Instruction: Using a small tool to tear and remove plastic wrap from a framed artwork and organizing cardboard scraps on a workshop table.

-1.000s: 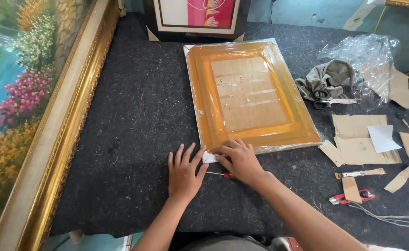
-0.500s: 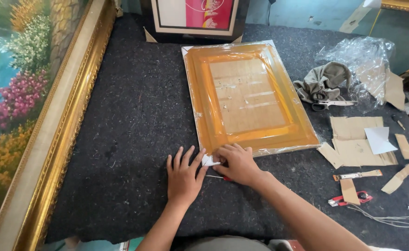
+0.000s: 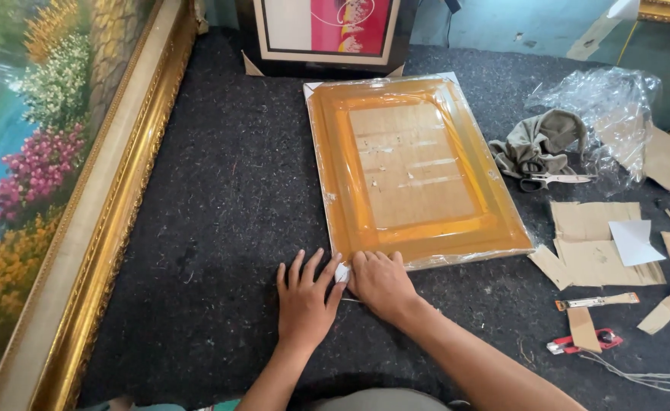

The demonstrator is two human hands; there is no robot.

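- The left hand (image 3: 302, 303) lies flat on the dark felt worktop (image 3: 221, 198), fingers spread and holding nothing, its fingertips just short of the near left corner of the wrapped picture frame (image 3: 415, 171).
- The right hand (image 3: 380, 283) is pressed down on that same corner, fingers together and curled a little over the plastic edge; whether it pinches the film or only pushes on it I cannot tell.
- Compared with a second ago, both hands sit almost exactly where they were; the two have only closed up, with a small white corner piece (image 3: 342, 272) now showing between them. The frame has not shifted.
- I judge from this that the work is staying on that one corner, smoothing or fixing the wrap there.
- The orange frame lies face down in the middle of the worktop, cardboard backing up, clear film around it.
- Off to the right lie scissors (image 3: 555, 180), a grey cloth (image 3: 536, 141), crumpled plastic (image 3: 609, 106) and cardboard scraps (image 3: 590, 240). A big gilt-framed painting (image 3: 53, 198) leans along the left.
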